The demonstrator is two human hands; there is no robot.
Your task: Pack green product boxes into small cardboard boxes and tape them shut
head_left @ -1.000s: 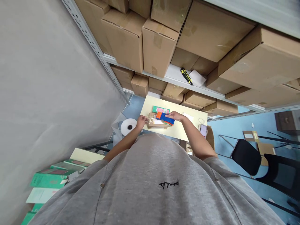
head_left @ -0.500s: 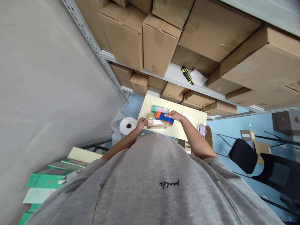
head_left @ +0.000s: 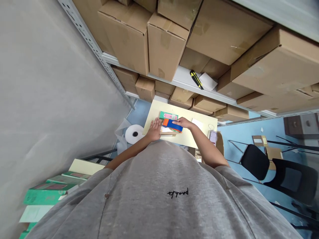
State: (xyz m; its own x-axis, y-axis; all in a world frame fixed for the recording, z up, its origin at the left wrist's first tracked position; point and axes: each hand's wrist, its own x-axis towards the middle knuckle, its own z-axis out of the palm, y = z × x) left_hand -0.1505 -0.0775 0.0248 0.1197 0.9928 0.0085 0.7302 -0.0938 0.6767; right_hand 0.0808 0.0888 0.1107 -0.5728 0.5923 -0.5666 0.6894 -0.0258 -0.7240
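Left hand [head_left: 154,130] was down flat, fingers spread, just beside the blue-and-orange packet [head_left: 172,124]; right hand [head_left: 180,123] lay across its top, fingers together, no clamp! It looked light and stiff, best taken by the long edges, there on the kraft cardboard [head_left: 167,133].

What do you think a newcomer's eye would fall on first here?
Most striking are the cardboard cartons packed on metal shelving across the top of the view. Below them, on a pale yellow table, a bright blue and orange item lies under the right hand, with the left hand flat beside it. A yellow and black utility knife also catches the eye on the shelf.
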